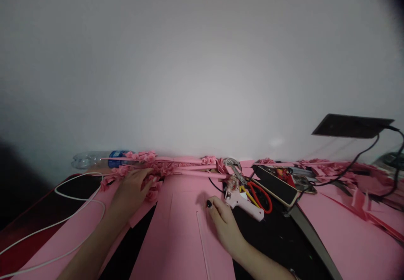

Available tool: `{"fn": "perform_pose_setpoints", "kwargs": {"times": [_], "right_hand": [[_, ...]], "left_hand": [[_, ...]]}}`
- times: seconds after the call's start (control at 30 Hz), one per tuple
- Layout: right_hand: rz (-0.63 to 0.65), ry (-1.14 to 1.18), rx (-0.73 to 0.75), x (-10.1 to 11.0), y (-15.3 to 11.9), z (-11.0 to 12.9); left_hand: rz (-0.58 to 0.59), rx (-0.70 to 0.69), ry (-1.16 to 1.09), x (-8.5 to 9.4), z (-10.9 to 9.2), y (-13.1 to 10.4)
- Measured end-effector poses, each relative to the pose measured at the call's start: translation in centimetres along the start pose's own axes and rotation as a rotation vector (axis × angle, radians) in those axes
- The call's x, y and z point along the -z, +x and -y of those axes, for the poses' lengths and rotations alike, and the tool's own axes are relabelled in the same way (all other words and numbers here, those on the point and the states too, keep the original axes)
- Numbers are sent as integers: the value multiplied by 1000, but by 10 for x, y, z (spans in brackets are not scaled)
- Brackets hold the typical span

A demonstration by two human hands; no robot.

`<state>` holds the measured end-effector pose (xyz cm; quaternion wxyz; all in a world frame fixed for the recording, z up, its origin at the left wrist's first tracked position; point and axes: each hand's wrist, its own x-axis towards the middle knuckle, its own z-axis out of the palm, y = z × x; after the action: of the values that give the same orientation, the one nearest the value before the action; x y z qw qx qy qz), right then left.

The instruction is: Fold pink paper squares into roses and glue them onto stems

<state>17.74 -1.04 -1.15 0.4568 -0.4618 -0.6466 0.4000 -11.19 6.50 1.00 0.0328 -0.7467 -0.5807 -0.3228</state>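
Pink paper flowers [153,192] lie in a pile at the left of the table. My left hand [132,189] reaches onto this pile, its fingers bent over the flowers; whether it grips one is hidden. My right hand [222,221] rests at the right edge of a long pink paper sheet [176,238], fingers curled in, with nothing visible in them. A thin clear stick [202,242] lies on the sheet, left of my right hand. Just beyond that hand is a pale pink glue gun [246,205], beside scissors with red handles [267,202].
A plastic bottle [91,159] lies against the wall at the left. A white cable [41,229] loops across the left side. At the right are a phone [276,185], more pink paper [353,233] and a black wall plate [352,126] with cords.
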Motion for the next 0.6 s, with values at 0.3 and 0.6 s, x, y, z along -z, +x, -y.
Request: {"fn": "perform_pose_setpoints", "kwargs": {"times": [0.3, 0.6], "right_hand": [[2, -24, -4, 0, -1, 3], [11, -100, 21, -1, 0, 5]], "left_hand": [[159, -128, -233, -7, -38, -16], [338, -130, -345, -37, -65, -41]]}}
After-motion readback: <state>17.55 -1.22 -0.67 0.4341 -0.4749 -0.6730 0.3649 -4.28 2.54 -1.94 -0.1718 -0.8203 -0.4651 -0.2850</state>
